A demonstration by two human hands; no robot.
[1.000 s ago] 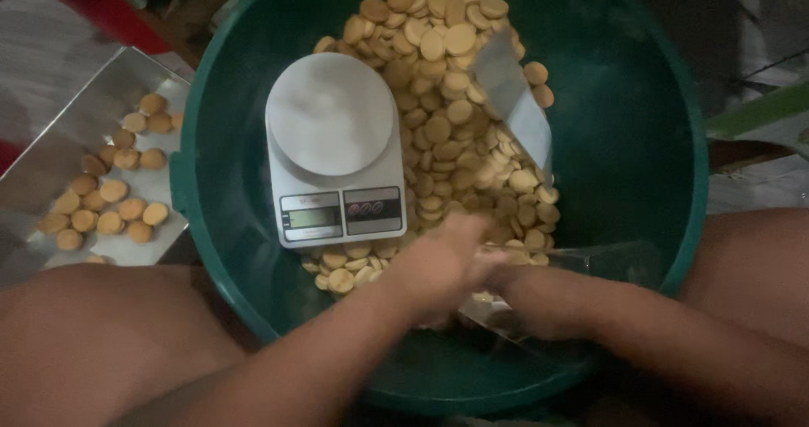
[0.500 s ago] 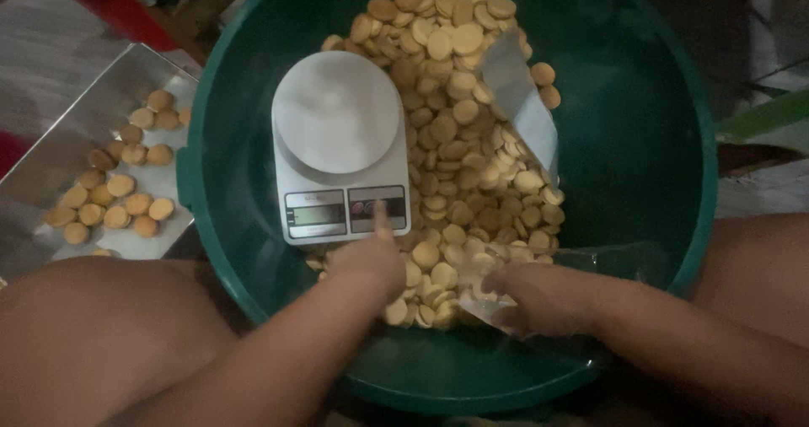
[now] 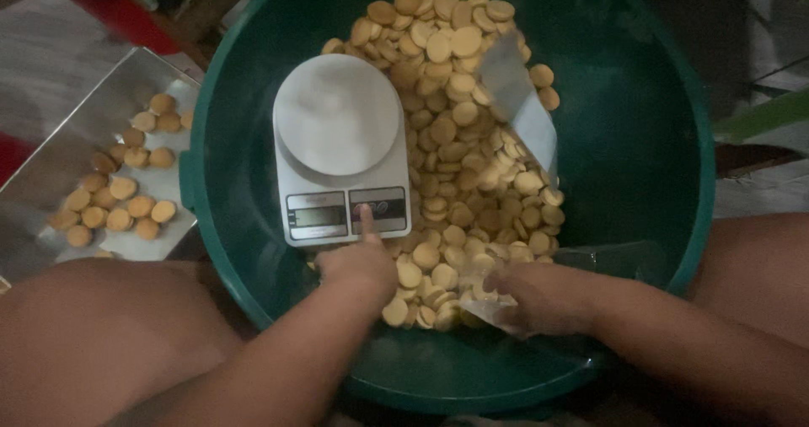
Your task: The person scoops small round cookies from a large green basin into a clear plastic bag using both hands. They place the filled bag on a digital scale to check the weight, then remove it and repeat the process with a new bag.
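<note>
The left hand [image 3: 358, 263] presses one finger on a button of the white kitchen scale [image 3: 341, 149], which stands inside the green basin [image 3: 640, 140] just left of the heap of round biscuits [image 3: 459, 149]. Its grip is otherwise curled and empty. The right hand [image 3: 539, 296], right of the scale, pinches a clear plastic bag [image 3: 489, 313] among the biscuits. This looks like readying the scale for weighing; next, the bag would need a steady placing on the scale's round plate.
</note>
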